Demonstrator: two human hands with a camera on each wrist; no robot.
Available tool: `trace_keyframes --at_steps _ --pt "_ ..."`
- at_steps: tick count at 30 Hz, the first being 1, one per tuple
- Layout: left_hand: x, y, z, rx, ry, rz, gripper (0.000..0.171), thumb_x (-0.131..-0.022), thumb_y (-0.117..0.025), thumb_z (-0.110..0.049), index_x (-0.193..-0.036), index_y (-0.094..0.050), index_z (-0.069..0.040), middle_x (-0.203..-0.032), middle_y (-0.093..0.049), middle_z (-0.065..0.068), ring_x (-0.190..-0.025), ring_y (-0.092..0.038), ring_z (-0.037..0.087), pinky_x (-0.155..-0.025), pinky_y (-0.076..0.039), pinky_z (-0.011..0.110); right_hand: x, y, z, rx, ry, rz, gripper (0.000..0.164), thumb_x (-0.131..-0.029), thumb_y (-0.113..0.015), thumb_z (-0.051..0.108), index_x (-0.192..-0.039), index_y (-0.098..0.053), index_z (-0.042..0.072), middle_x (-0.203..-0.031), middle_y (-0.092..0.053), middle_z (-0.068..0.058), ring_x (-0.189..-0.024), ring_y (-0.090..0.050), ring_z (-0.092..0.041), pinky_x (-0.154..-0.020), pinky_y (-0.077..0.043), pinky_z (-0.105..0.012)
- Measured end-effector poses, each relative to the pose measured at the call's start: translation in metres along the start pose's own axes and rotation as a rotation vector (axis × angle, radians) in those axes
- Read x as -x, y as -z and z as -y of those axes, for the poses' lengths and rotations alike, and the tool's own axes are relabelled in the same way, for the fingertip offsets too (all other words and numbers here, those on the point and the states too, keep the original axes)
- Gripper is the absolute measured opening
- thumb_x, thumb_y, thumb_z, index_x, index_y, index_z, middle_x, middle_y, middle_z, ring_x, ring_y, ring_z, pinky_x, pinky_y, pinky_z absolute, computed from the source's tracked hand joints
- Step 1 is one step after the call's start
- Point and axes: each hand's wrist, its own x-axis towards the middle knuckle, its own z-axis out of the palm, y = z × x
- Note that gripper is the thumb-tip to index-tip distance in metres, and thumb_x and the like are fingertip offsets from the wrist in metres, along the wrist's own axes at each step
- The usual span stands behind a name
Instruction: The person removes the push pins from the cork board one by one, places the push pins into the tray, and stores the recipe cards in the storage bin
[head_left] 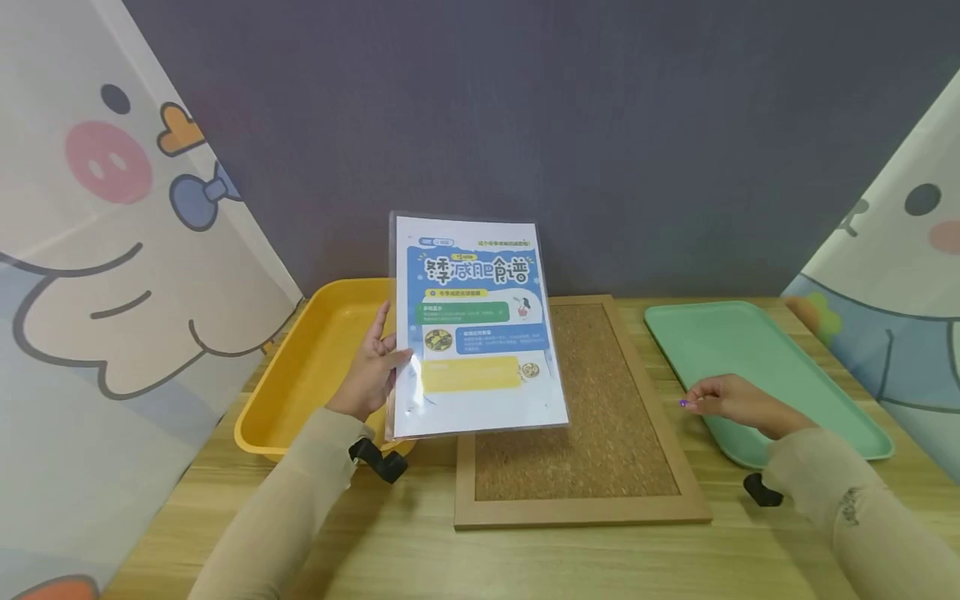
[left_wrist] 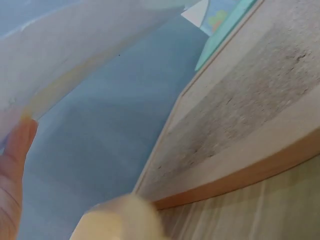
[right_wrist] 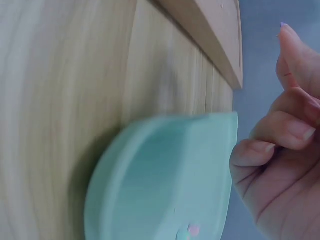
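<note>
My left hand (head_left: 371, 367) grips a laminated printed sheet (head_left: 480, 408) by its left edge, thumb on the front. The sheet stands tilted up, its coloured print facing me, and overlaps the upper left of a wood-framed corkboard (head_left: 577, 458). In the left wrist view the thumb (left_wrist: 19, 142) lies against the sheet (left_wrist: 75, 50). My right hand (head_left: 742, 404) pinches a small purple pushpin (head_left: 684, 403) between thumb and index finger, over the near left edge of a green tray (head_left: 757, 342). Only a purple tip (right_wrist: 283, 24) shows in the right wrist view.
A yellow tray (head_left: 318, 333) stands on the wooden table (head_left: 570, 567) at the left, partly behind the sheet. Small pink and teal pieces (right_wrist: 193, 230) lie in the green tray. A dark grey panel (head_left: 600, 150) rises behind, with cartoon-printed walls either side.
</note>
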Motion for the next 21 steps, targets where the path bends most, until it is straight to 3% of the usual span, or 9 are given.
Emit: trace_keyframes --at_steps 5,8,10,15,21 --pt "0.0 0.008 -0.006 -0.013 -0.045 -0.014 0.088 -0.095 -0.039 0.014 -0.154 0.002 -0.035 -0.143 -0.043 0.015 -0.103 -0.064 0.016 -0.084 -0.053 0.036 0.009 0.006 -0.014 -0.024 0.001 -0.022 0.024 -0.097 -0.057 0.018 -0.093 -0.061 -0.005 -0.062 -0.038 0.008 -0.056 -0.032 -0.005 -0.054 -0.032 -0.027" --pt "0.001 0.014 -0.009 0.008 -0.091 -0.011 0.087 -0.095 -0.038 0.015 -0.154 0.003 -0.033 -0.132 -0.053 0.004 -0.101 -0.065 0.014 -0.082 -0.054 0.034 0.016 0.01 -0.022 -0.025 0.005 -0.038 0.023 -0.098 -0.055 0.018 -0.092 -0.06 -0.004 -0.067 -0.046 0.009 -0.057 -0.034 -0.005 -0.055 -0.034 -0.027" --pt "0.003 0.019 -0.011 0.031 -0.117 -0.014 0.086 -0.096 -0.037 0.015 -0.155 0.003 -0.033 -0.125 -0.057 -0.004 -0.101 -0.065 0.014 -0.081 -0.054 0.033 0.019 0.011 -0.026 -0.021 -0.003 -0.051 0.023 -0.098 -0.055 0.018 -0.091 -0.06 -0.003 -0.081 -0.057 0.005 -0.061 -0.038 -0.005 -0.057 -0.035 -0.027" --pt "0.009 0.032 -0.017 0.095 -0.164 -0.043 0.087 -0.094 -0.036 0.018 -0.155 0.003 -0.031 -0.117 -0.064 -0.009 -0.099 -0.067 0.013 -0.078 -0.055 0.031 0.025 0.012 -0.035 0.018 -0.008 -0.068 0.023 -0.098 -0.055 0.02 -0.089 -0.061 0.0 -0.107 -0.064 -0.007 -0.078 -0.048 0.002 -0.062 -0.039 -0.026" --pt "0.015 0.044 -0.024 0.135 -0.216 -0.042 0.088 -0.093 -0.033 0.021 -0.155 0.003 -0.03 -0.117 -0.064 -0.008 -0.1 -0.067 0.013 -0.078 -0.055 0.03 0.031 0.014 -0.042 0.051 -0.015 -0.103 0.022 -0.099 -0.055 0.019 -0.09 -0.062 0.0 -0.098 -0.061 0.002 -0.076 -0.044 -0.003 -0.063 -0.038 -0.025"
